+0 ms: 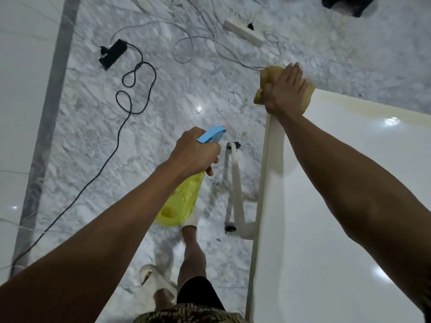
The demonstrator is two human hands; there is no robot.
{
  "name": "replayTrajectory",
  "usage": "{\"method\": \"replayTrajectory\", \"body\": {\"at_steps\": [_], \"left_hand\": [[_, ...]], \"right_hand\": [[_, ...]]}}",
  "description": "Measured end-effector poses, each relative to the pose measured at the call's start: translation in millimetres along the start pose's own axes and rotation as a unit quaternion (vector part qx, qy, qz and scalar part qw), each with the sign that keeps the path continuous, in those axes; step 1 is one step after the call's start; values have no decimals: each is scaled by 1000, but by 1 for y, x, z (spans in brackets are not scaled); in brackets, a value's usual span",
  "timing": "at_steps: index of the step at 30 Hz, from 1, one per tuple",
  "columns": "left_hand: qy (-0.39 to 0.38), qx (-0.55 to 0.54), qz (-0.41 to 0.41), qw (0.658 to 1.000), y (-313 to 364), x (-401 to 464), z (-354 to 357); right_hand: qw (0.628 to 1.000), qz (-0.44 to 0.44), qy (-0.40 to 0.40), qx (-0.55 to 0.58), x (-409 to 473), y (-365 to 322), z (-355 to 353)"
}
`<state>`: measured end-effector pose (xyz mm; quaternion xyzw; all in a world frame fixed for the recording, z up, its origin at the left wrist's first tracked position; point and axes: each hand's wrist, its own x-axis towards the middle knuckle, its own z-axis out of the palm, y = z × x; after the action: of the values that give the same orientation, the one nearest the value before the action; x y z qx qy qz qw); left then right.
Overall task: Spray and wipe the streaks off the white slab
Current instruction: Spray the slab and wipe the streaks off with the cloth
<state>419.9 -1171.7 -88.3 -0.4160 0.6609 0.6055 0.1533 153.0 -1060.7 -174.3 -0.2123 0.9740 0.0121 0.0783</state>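
The glossy white slab (338, 206) fills the right side, with a faint yellowish streak along its far edge. My right hand (285, 89) presses flat, fingers straight, on a tan cloth (265, 78) at the slab's far left corner. My left hand (194, 151) grips the neck of a yellow spray bottle (180, 203) with a blue trigger head, held over the floor to the left of the slab. The bottle hangs nozzle away from me, apart from the slab.
The slab stands on white legs (236, 183) over a grey marble floor. A black power strip (113, 53) with a looping cable, a white power strip (243, 31) and white cords lie on the floor ahead. My legs and sandals show below.
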Motion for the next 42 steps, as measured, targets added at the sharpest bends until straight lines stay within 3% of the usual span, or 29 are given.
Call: {"method": "replayTrajectory", "body": {"at_steps": [7, 20, 42], "left_hand": [[-2, -21, 6, 1000, -19, -15, 5], [-37, 11, 60, 997, -59, -102, 45], [-78, 3, 62, 995, -244, -282, 126]], "right_hand": [[1000, -30, -5, 7, -38, 3, -1], [1000, -13, -22, 2, -192, 23, 18], [999, 0, -35, -11, -486, 62, 61]]}}
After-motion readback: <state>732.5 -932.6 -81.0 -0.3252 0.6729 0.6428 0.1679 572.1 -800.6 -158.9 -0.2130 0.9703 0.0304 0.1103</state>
